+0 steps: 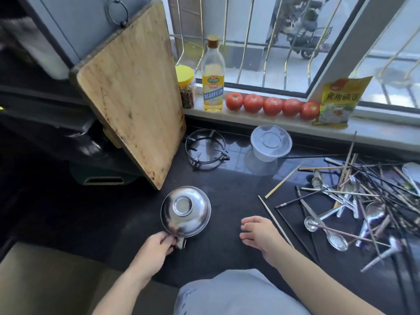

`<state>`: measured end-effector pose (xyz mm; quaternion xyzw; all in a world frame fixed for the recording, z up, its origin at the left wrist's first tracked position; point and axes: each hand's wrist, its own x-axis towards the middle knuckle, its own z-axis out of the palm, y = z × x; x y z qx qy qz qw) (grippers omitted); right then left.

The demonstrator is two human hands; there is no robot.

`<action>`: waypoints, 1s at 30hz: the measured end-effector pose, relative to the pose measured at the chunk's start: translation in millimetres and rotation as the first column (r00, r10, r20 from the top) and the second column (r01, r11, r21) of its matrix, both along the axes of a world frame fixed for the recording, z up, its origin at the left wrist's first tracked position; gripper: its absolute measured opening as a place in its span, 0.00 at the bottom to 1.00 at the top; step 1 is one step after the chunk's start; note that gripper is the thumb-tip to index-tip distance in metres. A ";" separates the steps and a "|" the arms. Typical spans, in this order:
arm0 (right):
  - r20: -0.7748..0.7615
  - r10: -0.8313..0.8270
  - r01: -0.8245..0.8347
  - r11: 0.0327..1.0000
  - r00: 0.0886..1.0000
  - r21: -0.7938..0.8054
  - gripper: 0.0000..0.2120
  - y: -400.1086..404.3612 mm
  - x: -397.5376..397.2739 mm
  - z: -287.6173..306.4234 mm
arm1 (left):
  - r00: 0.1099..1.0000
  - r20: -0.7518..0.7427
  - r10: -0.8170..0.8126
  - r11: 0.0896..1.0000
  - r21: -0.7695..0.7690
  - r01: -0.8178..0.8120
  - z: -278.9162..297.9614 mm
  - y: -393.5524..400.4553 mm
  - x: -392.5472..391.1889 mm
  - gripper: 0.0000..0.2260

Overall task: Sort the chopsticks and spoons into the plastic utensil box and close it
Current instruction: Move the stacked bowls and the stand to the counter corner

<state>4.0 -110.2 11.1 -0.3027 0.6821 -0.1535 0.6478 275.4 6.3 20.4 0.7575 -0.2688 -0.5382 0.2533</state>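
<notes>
Near left on the counter (227, 183) sits an upturned bowl (186, 212); chopsticks and spoons (354, 201) lie heaped right, tomatoes (272, 106) far behind.

Dark countertop (227, 189): bowl (186, 212), utensils (354, 201).

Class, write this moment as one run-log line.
left hand: grips handle of upturned steel bowl | right hand: open, holds nothing | mixed pile of chopsticks and steel spoons: unsorted on dark counter

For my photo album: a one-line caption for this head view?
Left hand grips an upturned steel bowl; chopsticks and spoons lie piled unsorted.
</notes>
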 end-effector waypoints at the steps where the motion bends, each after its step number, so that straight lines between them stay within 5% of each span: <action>1: 0.000 -0.012 0.012 1.000 1.000 0.004 0.08 -0.3 -5.2 0.2 | 0.994 -0.040 0.103 0.994 -0.017 -0.104 0.2 -3.5 -9.3 0.14; 6: 0.029 -0.078 0.077 0.997 0.997 0.029 0.08 -1.3 -21.8 -0.4 | 0.931 0.005 0.366 0.931 -0.024 -0.365 16.1 -36.3 -41.8 0.07; 11: 0.042 -0.046 0.044 0.998 0.998 0.047 0.08 -4.8 -18.3 -2.7 | 0.943 -0.151 0.297 0.949 0.152 -0.274 19.3 -46.6 -81.1 0.07; 13: 0.048 -0.028 0.025 0.998 0.998 0.050 0.09 -8.0 -14.0 -3.4 | 0.902 -0.198 0.383 0.921 0.163 -0.355 5.7 -50.8 -90.0 0.07; 21: 0.018 -0.022 0.021 0.998 1.000 0.066 0.09 -10.5 -14.6 -11.3 | 0.891 -0.171 0.422 0.898 -0.060 -0.436 3.7 -68.4 -66.0 0.09; 26: 0.009 -0.060 0.059 0.995 0.998 0.075 0.09 -14.4 -25.2 -13.4 | 0.926 -0.240 0.292 0.896 -0.270 -0.353 28.5 -157.9 -52.5 0.09; 30: 0.015 -0.118 0.117 0.991 0.993 0.058 0.09 -22.0 -30.9 -10.2 | 0.893 -0.286 0.349 0.868 -0.261 -0.423 31.9 -239.0 -42.8 0.10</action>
